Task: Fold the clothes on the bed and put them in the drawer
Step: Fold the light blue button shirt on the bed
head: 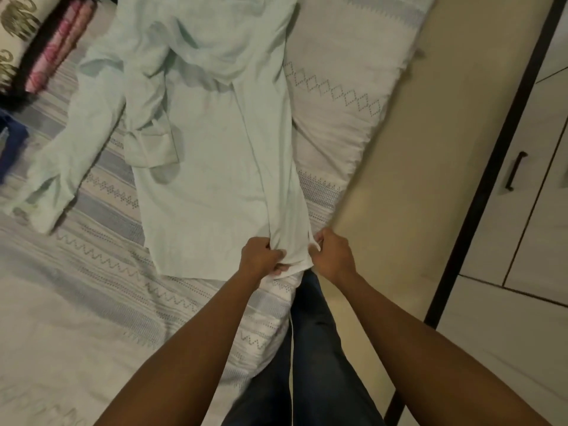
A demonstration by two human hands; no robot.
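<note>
Two hands meet at the near hem of a pale green shirt [209,149], which lies lengthwise on the bed [76,302] with its collar end farthest from the person. The left hand [261,256] curls its fingers round a bunch of the hem. The right hand [333,253], just beside it, pinches the hem's corner. Held this close together, they seem to be drawing the cloth taut and squaring up a lengthwise fold, since the shirt's right side already looks turned in over its body. One sleeve [61,155] trails off the shirt's left side, not yet folded in. Beyond the shirt's far left corner sits a stack of folded clothes [55,41], and a blue garment [12,142] lies past the sleeve. Right of the shirt, across a strip of floor, stands a cabinet [498,241] with a dark handle [514,170], probably the drawer's place.
</note>
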